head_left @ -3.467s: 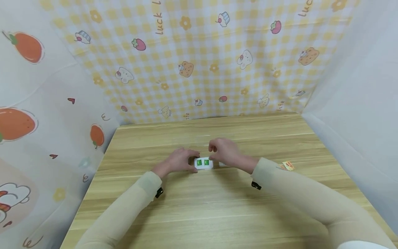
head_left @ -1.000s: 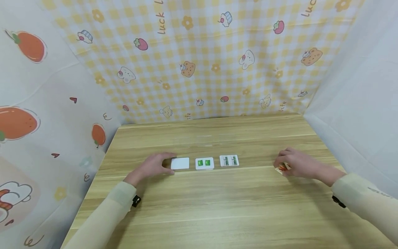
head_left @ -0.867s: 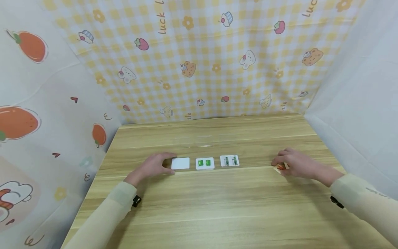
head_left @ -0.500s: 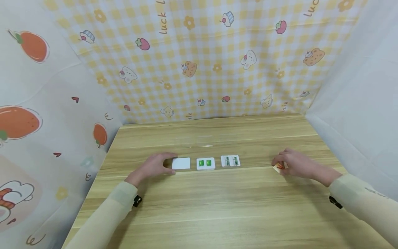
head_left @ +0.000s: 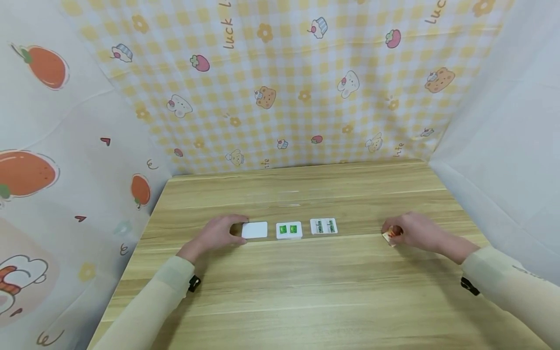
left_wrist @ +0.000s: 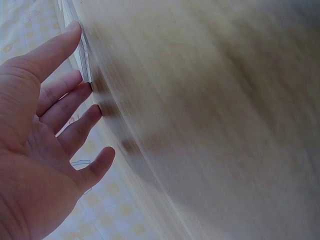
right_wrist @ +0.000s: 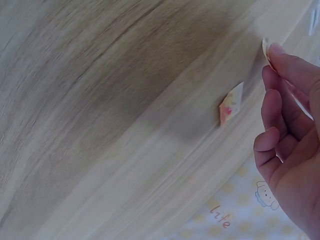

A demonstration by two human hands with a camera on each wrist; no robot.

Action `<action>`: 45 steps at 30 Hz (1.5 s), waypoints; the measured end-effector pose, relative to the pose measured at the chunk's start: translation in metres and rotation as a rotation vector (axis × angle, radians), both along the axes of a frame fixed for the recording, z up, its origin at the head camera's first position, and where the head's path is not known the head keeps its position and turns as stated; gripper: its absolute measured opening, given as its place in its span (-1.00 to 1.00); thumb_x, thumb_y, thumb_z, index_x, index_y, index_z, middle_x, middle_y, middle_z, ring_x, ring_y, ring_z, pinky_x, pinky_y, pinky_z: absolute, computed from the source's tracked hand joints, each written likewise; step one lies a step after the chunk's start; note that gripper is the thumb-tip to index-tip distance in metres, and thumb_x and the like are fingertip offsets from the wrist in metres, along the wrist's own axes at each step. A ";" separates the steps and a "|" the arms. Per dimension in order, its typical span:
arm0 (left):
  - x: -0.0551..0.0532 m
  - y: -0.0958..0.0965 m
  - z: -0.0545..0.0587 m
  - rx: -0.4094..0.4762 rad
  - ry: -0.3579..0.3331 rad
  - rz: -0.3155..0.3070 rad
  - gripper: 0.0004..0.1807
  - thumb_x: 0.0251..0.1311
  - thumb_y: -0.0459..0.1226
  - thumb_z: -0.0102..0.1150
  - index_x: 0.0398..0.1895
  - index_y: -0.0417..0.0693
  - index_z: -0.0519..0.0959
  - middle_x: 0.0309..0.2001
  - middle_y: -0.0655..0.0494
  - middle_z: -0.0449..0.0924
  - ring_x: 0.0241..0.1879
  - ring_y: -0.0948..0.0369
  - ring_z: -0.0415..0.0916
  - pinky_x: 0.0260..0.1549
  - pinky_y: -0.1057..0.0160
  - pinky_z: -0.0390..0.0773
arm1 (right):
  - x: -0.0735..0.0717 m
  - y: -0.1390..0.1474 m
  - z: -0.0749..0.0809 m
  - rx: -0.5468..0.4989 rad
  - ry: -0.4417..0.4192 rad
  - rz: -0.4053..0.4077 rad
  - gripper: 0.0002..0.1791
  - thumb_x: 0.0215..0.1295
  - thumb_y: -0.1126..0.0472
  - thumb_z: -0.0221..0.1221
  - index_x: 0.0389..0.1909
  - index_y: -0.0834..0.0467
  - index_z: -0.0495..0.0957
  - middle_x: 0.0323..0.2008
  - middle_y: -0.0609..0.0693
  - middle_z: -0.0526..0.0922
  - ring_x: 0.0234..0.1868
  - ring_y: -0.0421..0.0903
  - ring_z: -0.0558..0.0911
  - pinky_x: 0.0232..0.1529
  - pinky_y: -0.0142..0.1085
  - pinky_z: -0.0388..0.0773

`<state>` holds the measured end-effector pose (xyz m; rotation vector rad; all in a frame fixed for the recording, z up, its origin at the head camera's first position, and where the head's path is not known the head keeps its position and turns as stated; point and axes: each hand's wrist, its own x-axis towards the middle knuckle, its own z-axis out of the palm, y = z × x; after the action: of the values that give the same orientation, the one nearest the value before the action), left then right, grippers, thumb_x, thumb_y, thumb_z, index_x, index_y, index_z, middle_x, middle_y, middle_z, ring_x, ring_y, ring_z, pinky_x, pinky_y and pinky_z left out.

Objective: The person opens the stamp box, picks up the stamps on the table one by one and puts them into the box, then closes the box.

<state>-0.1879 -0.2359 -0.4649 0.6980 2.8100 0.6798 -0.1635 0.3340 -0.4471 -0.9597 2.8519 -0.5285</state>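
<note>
In the head view, my left hand [head_left: 220, 232] spans the left end of a flat white card [head_left: 254, 230], thumb at its near corner and forefinger at the far one. Seen from the left wrist, the thumb and fingertips meet the edge of this thin, glassy-edged piece. To the right lie a card with two green pictures [head_left: 289, 230] and one with two tower-like pictures [head_left: 323, 226]. At the right, my right hand [head_left: 415, 232] pinches a small yellowish picture piece [right_wrist: 267, 52] between thumb and forefinger. Another small piece, yellow and red [right_wrist: 231, 105], lies on the table beneath it.
Faint clear rectangular outlines [head_left: 289, 198] lie behind the row of cards. The wood-grain table [head_left: 280, 291] ends at a yellow checked cloth [head_left: 280, 107] at the back, with pale cloths at both sides.
Over the earlier frames, my left hand moved left from the green-picture card to the white card. The right hand went from the middle cards to the small pieces, and now pinches one.
</note>
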 end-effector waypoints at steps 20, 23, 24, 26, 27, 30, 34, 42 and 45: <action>0.000 0.000 -0.004 -0.018 0.068 -0.002 -0.36 0.02 -0.03 0.56 0.21 0.06 0.63 0.16 0.14 0.62 -0.04 0.17 0.52 -0.07 0.05 0.48 | -0.002 -0.021 0.015 -0.120 -0.138 -0.176 -0.74 0.20 0.20 0.44 -0.09 0.06 0.70 -0.49 -0.24 0.60 -0.51 -0.24 0.55 -0.50 -0.32 0.50; 0.000 -0.001 -0.005 -0.017 0.078 -0.017 -0.37 0.01 -0.04 0.56 0.20 0.05 0.63 0.18 0.13 0.61 0.02 0.15 0.53 -0.03 0.01 0.48 | -0.002 -0.027 0.017 -0.149 -0.154 -0.185 -0.75 0.21 0.21 0.43 -0.09 0.08 0.70 -0.50 -0.20 0.61 -0.53 -0.22 0.55 -0.53 -0.31 0.49; 0.000 -0.001 -0.005 -0.016 0.080 -0.021 -0.37 0.01 -0.04 0.56 0.20 0.05 0.63 0.20 0.12 0.60 0.04 0.14 0.53 -0.01 0.00 0.48 | -0.002 -0.029 0.018 -0.155 -0.163 -0.196 -0.76 0.21 0.21 0.43 -0.10 0.08 0.70 -0.51 -0.19 0.61 -0.54 -0.21 0.55 -0.53 -0.31 0.49; 0.000 -0.001 -0.005 -0.013 0.085 -0.029 -0.37 0.01 -0.05 0.56 0.20 0.04 0.63 0.22 0.10 0.59 0.09 0.12 0.53 0.02 -0.03 0.48 | -0.002 -0.034 0.020 -0.179 -0.185 -0.205 -0.75 0.21 0.22 0.43 -0.09 0.10 0.69 -0.51 -0.13 0.63 -0.56 -0.18 0.55 -0.56 -0.30 0.49; 0.000 -0.001 -0.005 -0.013 0.087 -0.034 -0.37 0.01 -0.05 0.56 0.19 0.03 0.63 0.22 0.09 0.59 0.11 0.10 0.53 0.03 -0.05 0.47 | -0.002 -0.036 0.021 -0.193 -0.200 -0.207 -0.75 0.22 0.23 0.42 -0.09 0.11 0.69 -0.50 -0.09 0.64 -0.57 -0.16 0.55 -0.57 -0.29 0.50; 0.001 -0.001 -0.004 -0.012 0.084 -0.035 -0.38 0.02 -0.05 0.56 0.19 0.03 0.63 0.23 0.09 0.58 0.13 0.09 0.53 0.05 -0.07 0.47 | -0.002 -0.043 0.025 -0.226 -0.241 -0.227 -0.75 0.23 0.24 0.41 -0.08 0.12 0.68 -0.50 0.00 0.65 -0.59 -0.10 0.58 -0.59 -0.28 0.50; 0.001 0.000 -0.004 -0.011 0.076 -0.031 -0.37 0.03 -0.05 0.55 0.20 0.04 0.62 0.24 0.09 0.58 0.12 0.10 0.53 0.05 -0.06 0.47 | -0.005 -0.053 0.027 -0.250 -0.254 -0.217 -0.76 0.25 0.26 0.39 -0.07 0.12 0.67 -0.52 0.00 0.66 -0.57 -0.09 0.60 -0.58 -0.29 0.49; 0.002 -0.003 -0.003 -0.017 0.033 -0.016 -0.28 0.04 -0.02 0.54 0.31 0.04 0.55 0.27 0.08 0.54 0.17 0.06 0.49 0.09 -0.09 0.45 | -0.010 -0.076 0.033 -0.283 -0.249 -0.188 -0.76 0.25 0.29 0.38 -0.07 0.12 0.68 -0.47 -0.06 0.64 -0.48 -0.11 0.63 -0.48 -0.29 0.62; 0.001 -0.004 -0.003 -0.020 0.008 -0.004 -0.27 0.06 -0.01 0.53 0.33 0.07 0.53 0.30 0.10 0.51 0.21 0.06 0.45 0.12 -0.11 0.42 | -0.012 -0.086 0.035 -0.291 -0.248 -0.180 -0.77 0.25 0.28 0.38 -0.08 0.11 0.68 -0.45 -0.08 0.64 -0.45 -0.11 0.63 -0.47 -0.29 0.64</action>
<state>-0.1868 -0.2403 -0.4678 0.7035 2.8177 0.6493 -0.1751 0.2480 -0.4125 -0.6175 2.6947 -1.0254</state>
